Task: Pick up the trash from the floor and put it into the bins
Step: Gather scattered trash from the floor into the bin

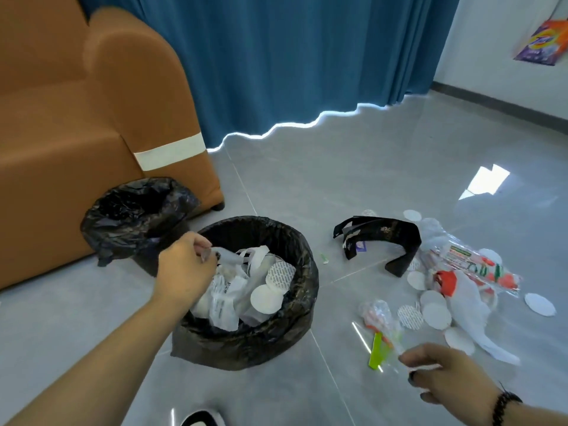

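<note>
Over the near bin's (295, 241) left rim, a clear plastic scrap (226, 256) is pinched between the left hand's (184, 269) fingertips. Low at right, a clear wrapper (382, 327) is gripped by the right hand's (442, 376) fingers. More trash (455, 287) is scattered across the floor's (338, 167) right side.

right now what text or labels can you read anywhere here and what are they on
Nothing reads cleanly.
Purple-orange packet on the wall: large logo, blurred.
Clear wrapper on the floor: green and red print, too small.
White bag in the front bin: dark print, illegible.
</note>
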{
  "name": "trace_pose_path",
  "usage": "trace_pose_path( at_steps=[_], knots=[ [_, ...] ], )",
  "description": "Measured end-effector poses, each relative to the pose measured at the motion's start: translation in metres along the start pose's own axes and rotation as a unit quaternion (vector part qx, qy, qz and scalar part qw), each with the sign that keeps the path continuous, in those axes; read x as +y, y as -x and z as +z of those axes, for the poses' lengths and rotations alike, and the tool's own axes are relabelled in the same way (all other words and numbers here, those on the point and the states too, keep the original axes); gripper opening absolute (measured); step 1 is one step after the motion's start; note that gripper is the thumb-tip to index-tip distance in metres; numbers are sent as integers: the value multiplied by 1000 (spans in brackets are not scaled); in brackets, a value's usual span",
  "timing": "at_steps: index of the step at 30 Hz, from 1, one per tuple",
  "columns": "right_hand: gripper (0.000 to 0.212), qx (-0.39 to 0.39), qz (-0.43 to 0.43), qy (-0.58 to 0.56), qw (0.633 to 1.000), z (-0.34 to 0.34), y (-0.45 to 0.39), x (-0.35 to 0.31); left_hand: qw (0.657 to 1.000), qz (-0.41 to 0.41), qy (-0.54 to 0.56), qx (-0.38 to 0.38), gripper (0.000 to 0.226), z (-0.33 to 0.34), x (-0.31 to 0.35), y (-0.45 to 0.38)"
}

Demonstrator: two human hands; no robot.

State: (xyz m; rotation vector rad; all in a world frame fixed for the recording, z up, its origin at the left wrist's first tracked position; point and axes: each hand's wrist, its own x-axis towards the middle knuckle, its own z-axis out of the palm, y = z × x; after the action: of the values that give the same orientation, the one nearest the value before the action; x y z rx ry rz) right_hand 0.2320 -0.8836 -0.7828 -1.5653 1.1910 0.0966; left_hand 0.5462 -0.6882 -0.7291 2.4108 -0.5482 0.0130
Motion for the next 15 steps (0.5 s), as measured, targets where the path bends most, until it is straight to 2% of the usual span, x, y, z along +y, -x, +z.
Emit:
trace_pose_path(
  at_steps=[3,5,9,12,15],
  knots=[
    [23,14,17,60,998,2,-13,24,1000,4,-11,18,2,18,-9,-8],
    [24,2,-5,124,992,5,-18,32,999,12,-31,17,8,26,-16,-16],
    [23,-67,-42,260,962,11,-35,27,995,19,-82,-45,21,46,-30,-31],
    [27,-79,-82,331,937,18,-66,23,991,42,-101,-84,26,62,-32,-37],
    [28,-71,-123,400,905,28,-116,15,986,47,-105,-117,20,76,-31,-41]
  ],
)
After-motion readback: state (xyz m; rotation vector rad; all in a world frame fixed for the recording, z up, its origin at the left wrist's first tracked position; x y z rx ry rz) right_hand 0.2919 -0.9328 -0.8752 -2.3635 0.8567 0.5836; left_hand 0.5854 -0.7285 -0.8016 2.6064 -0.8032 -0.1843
